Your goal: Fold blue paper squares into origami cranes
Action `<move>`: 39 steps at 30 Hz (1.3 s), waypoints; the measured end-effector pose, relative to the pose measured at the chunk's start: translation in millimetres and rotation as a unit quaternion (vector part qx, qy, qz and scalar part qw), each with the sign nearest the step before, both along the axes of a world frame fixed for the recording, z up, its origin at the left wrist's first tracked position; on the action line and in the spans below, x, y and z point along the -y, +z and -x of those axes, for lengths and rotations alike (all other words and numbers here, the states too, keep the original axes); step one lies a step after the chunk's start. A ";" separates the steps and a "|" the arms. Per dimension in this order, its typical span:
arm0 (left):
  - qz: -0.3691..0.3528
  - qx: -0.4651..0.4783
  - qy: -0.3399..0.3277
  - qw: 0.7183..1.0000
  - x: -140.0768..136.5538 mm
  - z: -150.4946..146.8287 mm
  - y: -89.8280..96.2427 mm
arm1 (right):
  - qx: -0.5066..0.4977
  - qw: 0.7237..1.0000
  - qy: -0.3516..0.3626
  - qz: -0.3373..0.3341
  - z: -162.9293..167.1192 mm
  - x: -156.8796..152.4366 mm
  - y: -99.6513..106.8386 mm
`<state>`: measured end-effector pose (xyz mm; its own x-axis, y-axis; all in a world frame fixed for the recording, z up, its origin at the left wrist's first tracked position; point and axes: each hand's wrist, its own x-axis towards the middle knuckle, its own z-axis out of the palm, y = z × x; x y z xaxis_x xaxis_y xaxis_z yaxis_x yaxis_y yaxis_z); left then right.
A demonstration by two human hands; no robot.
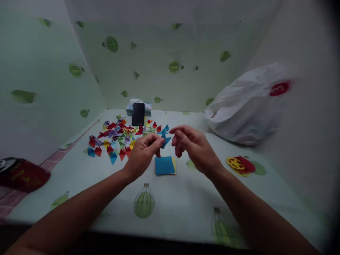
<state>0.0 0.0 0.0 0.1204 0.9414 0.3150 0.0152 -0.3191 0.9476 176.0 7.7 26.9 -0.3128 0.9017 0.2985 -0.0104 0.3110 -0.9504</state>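
Head: slim gap between right hand (192, 145) and blue crane (165, 141) edge.

On the table (106, 212), a paper stack (164, 166) lies near the middle, just nearer the body than 2 hands. The left hand (143, 150) has a folded piece (165, 142) in its fingers, with the right hand (192, 145) just to its right. A spread of folded papers (114, 134) lies behind and left of the left hand. Behind it, a phone (138, 114) stands before a tissue box (148, 110), near the back wall (148, 56). A bag (241, 109) sits far right, behind some flat cutouts (240, 165). A can (25, 175) is at the far left.
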 end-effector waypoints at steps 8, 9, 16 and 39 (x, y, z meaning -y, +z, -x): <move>0.052 -0.089 -0.041 0.994 20.5 8.2 -32.5 | 0.005 0.992 0.048 0.119 6.0 14.9 -55.4; 0.052 -0.096 -0.041 0.993 20.6 8.1 -35.8 | 0.015 0.991 0.049 0.123 5.7 14.9 -58.8; 0.059 -0.120 -0.034 0.990 17.5 13.0 -47.7 | 0.082 0.993 0.030 0.077 5.5 14.0 -65.5; 0.025 -0.162 -0.020 0.986 14.0 12.6 -50.0 | 0.044 0.996 0.018 0.079 8.4 7.9 -83.8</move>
